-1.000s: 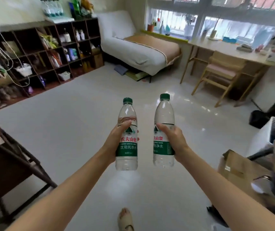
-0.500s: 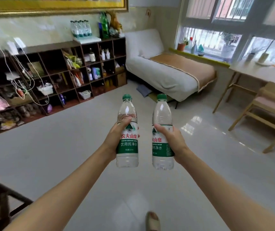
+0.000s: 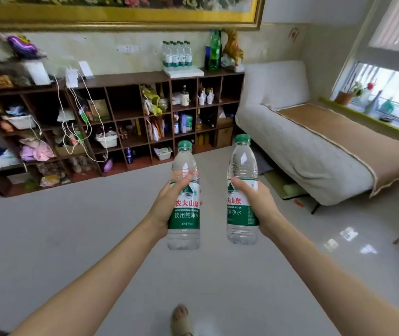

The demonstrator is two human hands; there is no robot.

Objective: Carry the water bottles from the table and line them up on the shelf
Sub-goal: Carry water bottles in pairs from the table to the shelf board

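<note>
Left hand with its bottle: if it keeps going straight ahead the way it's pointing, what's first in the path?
Looks free across the open floor. The left hand holds its water bottle upright, aimed toward the dark cubby shelf; its lower compartments would likely come first, though depth is unclear.

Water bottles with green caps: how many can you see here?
About 8: one in the left hand, one in the right hand, roughly six clustered atop the shelf; some there may be hidden.

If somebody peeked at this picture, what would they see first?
Probably the two clear plastic water bottles with green caps, held upright mid-picture: one in the left hand, one in the right hand. Next, the dark brown cubby shelf behind, with more bottles on top.
</note>
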